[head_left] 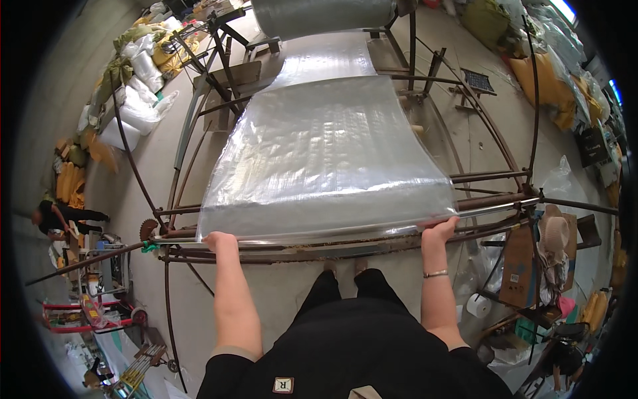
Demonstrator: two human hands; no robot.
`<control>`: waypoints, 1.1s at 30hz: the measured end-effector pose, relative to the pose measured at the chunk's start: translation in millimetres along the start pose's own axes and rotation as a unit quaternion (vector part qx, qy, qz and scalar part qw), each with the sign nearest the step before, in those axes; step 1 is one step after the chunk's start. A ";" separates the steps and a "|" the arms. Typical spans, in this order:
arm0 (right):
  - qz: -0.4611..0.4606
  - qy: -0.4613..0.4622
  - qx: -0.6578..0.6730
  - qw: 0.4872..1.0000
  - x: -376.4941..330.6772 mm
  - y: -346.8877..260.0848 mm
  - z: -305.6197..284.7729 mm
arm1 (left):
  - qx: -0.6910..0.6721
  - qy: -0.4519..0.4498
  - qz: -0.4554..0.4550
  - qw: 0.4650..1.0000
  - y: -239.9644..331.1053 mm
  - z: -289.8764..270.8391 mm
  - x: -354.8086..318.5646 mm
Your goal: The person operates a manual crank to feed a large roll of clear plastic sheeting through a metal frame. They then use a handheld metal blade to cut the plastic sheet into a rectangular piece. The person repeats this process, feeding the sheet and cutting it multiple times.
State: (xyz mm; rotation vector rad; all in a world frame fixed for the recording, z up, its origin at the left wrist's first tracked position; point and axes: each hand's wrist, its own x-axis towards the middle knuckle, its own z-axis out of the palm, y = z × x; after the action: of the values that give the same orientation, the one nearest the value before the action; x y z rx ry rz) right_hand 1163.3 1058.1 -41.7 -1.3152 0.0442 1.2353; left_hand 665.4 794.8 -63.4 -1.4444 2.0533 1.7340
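Observation:
A wide sheet of see-through plastic film (332, 149) stretches toward me from a large roll (325, 16) at the far end of a rusty metal frame (488, 178). Its near edge lies along a shiny metal bar (497, 208) across the front of the frame. My left hand (220, 239) is closed on the film's near left corner, at the bar. At the near right corner my right hand (438, 231) also grips the film edge, thumb side up. The undersides of both hands' fingers are partly hidden by the film and bar.
Bagged white bundles (138, 106) lie along the left wall. A person (63, 216) is farther off at the left, near a red hand cart (90, 316). On the right are a straw hat (553, 229), a cardboard box (518, 266) and a white roll (478, 306).

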 end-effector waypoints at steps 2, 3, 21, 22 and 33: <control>0.003 0.012 0.001 1.000 -5.8 -3.0 5.4 | -0.010 -0.006 -0.005 1.000 -2.4 -2.3 -12.5; 0.007 0.016 0.001 1.000 -13.1 -2.9 11.1 | -0.017 -0.008 -0.006 1.000 -1.0 -5.1 -19.4; -0.052 0.006 -0.021 0.998 5.2 8.3 -7.3 | 0.022 -0.068 0.026 0.997 -13.5 -39.0 -22.0; -0.055 -0.003 -0.018 0.998 5.1 9.8 -7.6 | 0.004 -0.085 0.030 0.996 -17.4 -39.7 -12.7; -0.056 -0.002 -0.023 0.998 11.3 14.6 -20.9 | -0.149 -0.227 0.015 0.962 -20.8 -40.9 -20.1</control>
State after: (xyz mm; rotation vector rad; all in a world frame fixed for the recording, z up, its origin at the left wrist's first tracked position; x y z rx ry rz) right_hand 1170.4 1046.8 -66.2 -1.3357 -0.0599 1.1508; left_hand 710.2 775.5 -52.0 -0.9441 1.6369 2.2091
